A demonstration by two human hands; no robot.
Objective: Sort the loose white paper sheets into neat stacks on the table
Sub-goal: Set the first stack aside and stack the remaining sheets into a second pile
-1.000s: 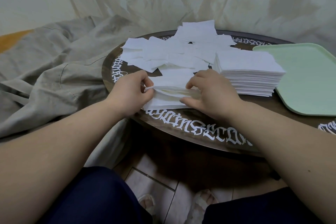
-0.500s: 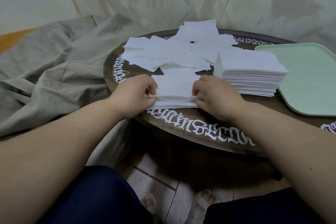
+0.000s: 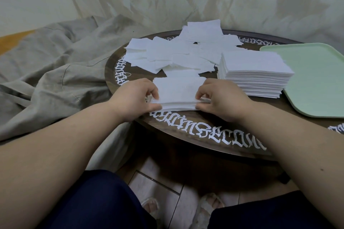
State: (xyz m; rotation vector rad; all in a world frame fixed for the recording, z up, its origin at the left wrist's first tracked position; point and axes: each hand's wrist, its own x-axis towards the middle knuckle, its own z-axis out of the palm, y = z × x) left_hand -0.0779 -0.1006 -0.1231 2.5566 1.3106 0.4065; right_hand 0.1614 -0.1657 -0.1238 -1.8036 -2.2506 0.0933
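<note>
Fingertips of left hand (image 3: pixel 133 98) and right hand (image 3: pixel 222 99) hide behind the small paper stack (image 3: pixel 178 94) they pinch. Thin, square sheets.

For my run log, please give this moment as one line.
left hand: grips small stack left end | right hand: grips right end | tall stack: beside it | loose sheets: unsorted behind
</note>
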